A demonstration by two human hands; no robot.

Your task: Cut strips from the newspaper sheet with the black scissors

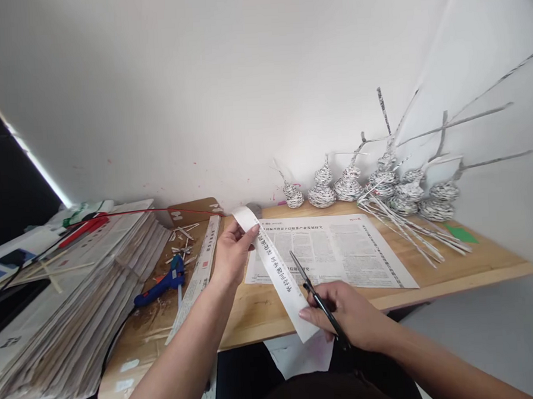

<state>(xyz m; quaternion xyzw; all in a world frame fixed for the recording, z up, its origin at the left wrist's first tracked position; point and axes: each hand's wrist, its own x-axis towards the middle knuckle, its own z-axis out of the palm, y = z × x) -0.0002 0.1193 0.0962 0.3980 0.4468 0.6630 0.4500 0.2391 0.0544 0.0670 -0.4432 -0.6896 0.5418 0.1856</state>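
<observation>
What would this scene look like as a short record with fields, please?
Left hand: holds the far end of a long white printed paper strip
Right hand: holds slim black scissors and pinches the strip's near end
Worktop: brown wooden table, flat printed newspaper sheet
Left side: grey newspaper stack, blue plastic glue gun
Back right: gourd-shaped speckled paper pieces

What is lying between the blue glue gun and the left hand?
In the head view, a long newspaper strip lies between the glue gun and the left hand.

Single head-worn view, looking forward and down, close over wooden table (250, 319), facing wall (243, 93)
</observation>
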